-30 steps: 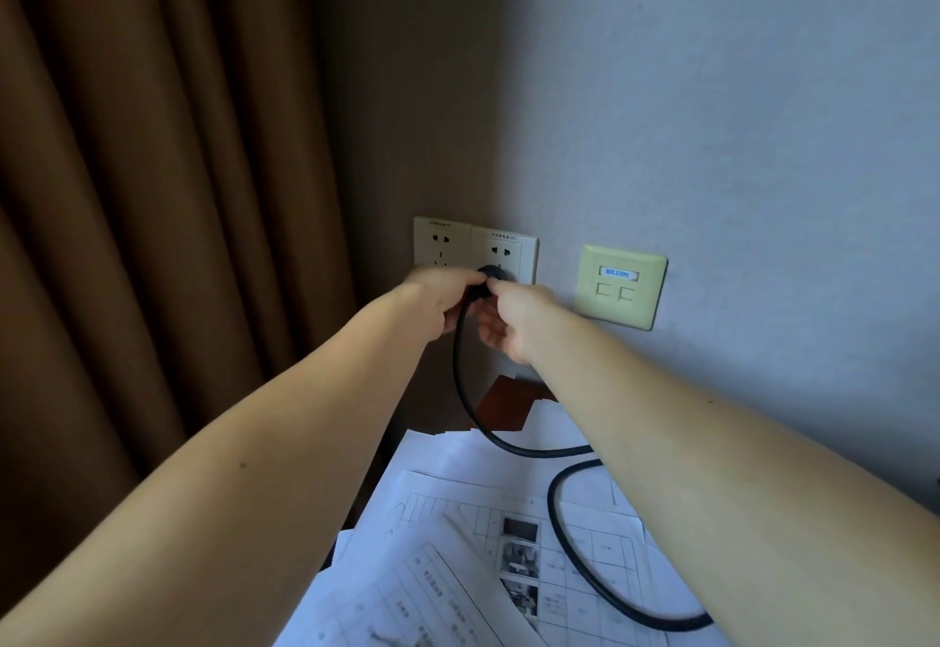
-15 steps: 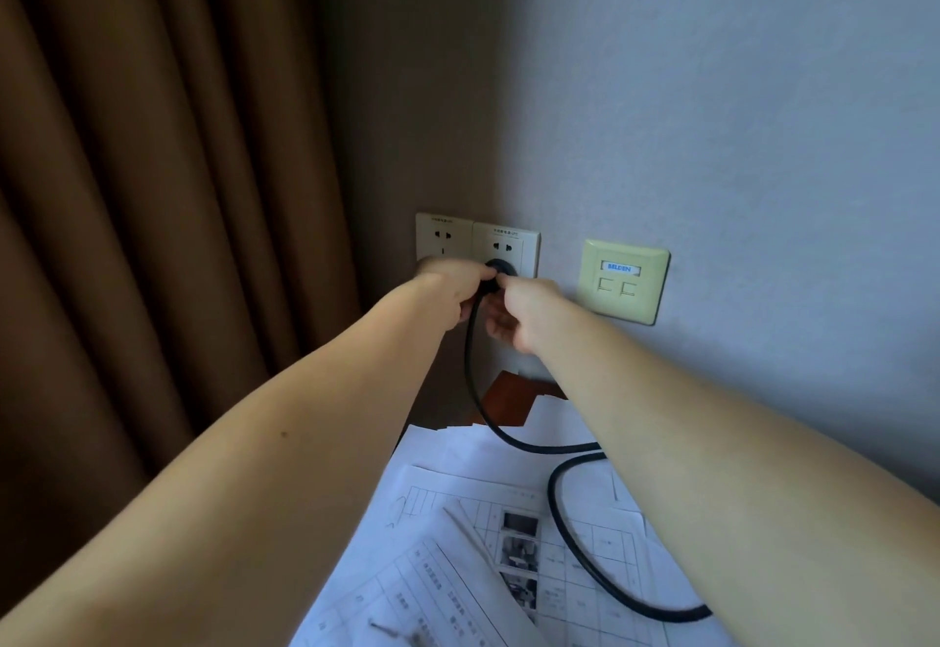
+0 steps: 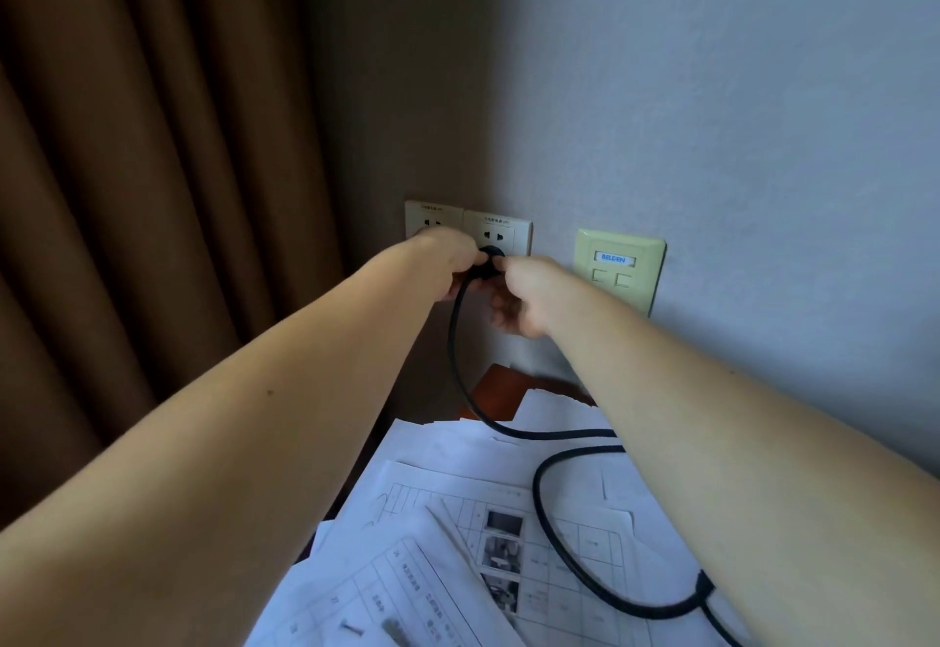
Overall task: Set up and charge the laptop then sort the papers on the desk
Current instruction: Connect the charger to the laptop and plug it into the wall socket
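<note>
Both arms reach to the wall sockets. My left hand (image 3: 447,259) and my right hand (image 3: 529,295) pinch a black plug (image 3: 489,259) against the lower holes of the right wall socket (image 3: 501,231). Whether the plug is fully seated I cannot tell. From the plug a black power cable (image 3: 539,494) drops and loops across loose printed papers (image 3: 447,534) spread over the desk below. The laptop is out of view.
A second socket plate (image 3: 432,219) sits left of the used one, and a yellowish network plate (image 3: 618,270) is to the right. Brown curtains (image 3: 152,188) hang at the left. A corner of the reddish-brown desk (image 3: 501,392) shows under the papers.
Both hands have stayed on the plug at the right socket, shifting only slightly. The view has drifted a little; the cable loop lies as before.
</note>
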A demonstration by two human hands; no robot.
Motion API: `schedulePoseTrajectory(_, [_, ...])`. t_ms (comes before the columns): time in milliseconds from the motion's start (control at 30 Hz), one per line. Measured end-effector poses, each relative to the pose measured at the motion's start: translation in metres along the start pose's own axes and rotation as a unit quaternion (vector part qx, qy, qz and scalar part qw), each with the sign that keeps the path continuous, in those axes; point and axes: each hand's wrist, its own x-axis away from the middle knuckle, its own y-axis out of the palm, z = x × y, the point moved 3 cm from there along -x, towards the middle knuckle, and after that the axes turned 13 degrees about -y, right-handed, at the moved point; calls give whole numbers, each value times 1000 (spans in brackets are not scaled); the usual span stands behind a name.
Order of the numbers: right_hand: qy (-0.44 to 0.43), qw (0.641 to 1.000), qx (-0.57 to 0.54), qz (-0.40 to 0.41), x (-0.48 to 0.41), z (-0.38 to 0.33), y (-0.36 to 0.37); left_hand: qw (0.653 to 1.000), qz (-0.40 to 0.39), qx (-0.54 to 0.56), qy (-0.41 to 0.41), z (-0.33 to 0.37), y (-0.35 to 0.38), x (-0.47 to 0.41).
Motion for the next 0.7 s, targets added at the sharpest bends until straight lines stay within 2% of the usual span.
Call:
schedulePoseTrajectory(133, [-26, 997, 79, -4, 10, -15, -24, 1000, 8, -14, 5, -2, 0, 3])
schedulePoseTrajectory(233, [-43, 995, 92, -5, 27, -25, -46, 994, 25, -86, 60, -1, 5, 10])
schedulePoseTrajectory(300, [-49, 994, 99, -12, 47, -29, -58, 986, 57, -131, 92, -3, 7, 15])
schedulePoseTrajectory(367, [-62, 991, 116, -19, 70, -33, -70, 972, 128, -170, 105, -11, 8, 22])
schedulePoseTrajectory(433, [-86, 985, 148, -15, 97, -35, -82, 941, 216, -205, 164, -20, 12, 43])
schedulePoseTrajectory(500, [-127, 969, 211, 4, 130, -34, -100, 906, 234, -205, 287, -29, 25, 82])
schedulePoseTrajectory(533, [-150, 953, 262, 16, 148, -33, -109, 893, 199, -202, 351, -34, 30, 108])
schedulePoseTrajectory(600, [-191, 904, 379, 50, 186, -27, -129, 871, 47, -262, 412, -51, 43, 156])
schedulePoseTrajectory(667, [-215, 856, 466, 55, 230, -15, -147, 837, -121, -399, 355, -80, 56, 197])
schedulePoseTrajectory(700, [-218, 839, 497, 45, 251, -6, -153, 809, -173, -467, 312, -96, 59, 214])
